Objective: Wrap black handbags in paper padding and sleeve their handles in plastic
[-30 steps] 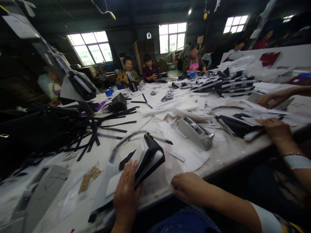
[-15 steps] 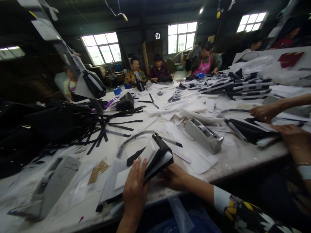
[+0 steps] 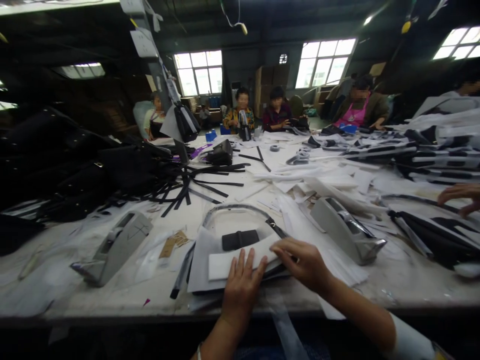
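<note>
Windows glow at the back of a dim workroom, and a long white table (image 3: 412,287) fills the front. Its near edge runs just below the person's hands. A flat black bag (image 3: 240,240) lies close to that edge, wrapped in white paper (image 3: 221,265), with its clear-covered handle (image 3: 240,209) curving away behind it.

The left hand (image 3: 242,285) lies flat on the paper with its fingers spread wide. The right hand (image 3: 303,262) is bent, fingertips down on the right end of the paper; whether it grips anything cannot be told.

One grey tape holder (image 3: 120,245) sits off to the left, with some bare table between it and the bag. Another tape holder (image 3: 345,235) stands near the right hand. Black straps (image 3: 195,182) lie spread out farther back. A co-worker's hand (image 3: 459,195) reaches in at the far right edge.
</note>
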Available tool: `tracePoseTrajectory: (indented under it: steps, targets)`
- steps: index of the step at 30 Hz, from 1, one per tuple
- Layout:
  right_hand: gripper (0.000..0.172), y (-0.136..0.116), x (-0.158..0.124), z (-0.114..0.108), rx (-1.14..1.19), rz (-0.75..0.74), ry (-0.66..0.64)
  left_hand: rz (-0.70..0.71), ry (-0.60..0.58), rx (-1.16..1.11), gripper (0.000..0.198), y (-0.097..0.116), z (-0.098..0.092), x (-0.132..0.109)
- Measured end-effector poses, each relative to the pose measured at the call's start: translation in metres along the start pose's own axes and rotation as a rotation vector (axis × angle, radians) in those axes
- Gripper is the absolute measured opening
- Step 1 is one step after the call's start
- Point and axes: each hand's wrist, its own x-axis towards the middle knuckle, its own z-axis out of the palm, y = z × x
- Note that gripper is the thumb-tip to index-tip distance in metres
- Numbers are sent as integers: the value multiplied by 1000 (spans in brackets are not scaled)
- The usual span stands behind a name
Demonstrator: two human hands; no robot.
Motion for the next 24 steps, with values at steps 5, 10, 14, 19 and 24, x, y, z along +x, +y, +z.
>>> tracePoseTrajectory:
  steps: [5, 10, 14, 19, 24]
  targets:
    - [24, 34, 107, 20, -302, 304, -308, 2, 65, 9, 51, -3, 2, -8]
    - [33, 51, 154, 63, -453, 502, -466, 6, 140, 15, 46, -10, 10, -19]
    - [34, 56, 161, 77, -479, 597, -481, 17, 181, 37, 45, -12, 18, -21]
    - [35, 71, 161, 73, -389, 668, -465, 34, 211, 49, 45, -15, 28, -21]
    - [31, 82, 154, 65, -147, 592, -393, 63, 230, 63, 46, -18, 31, -21]
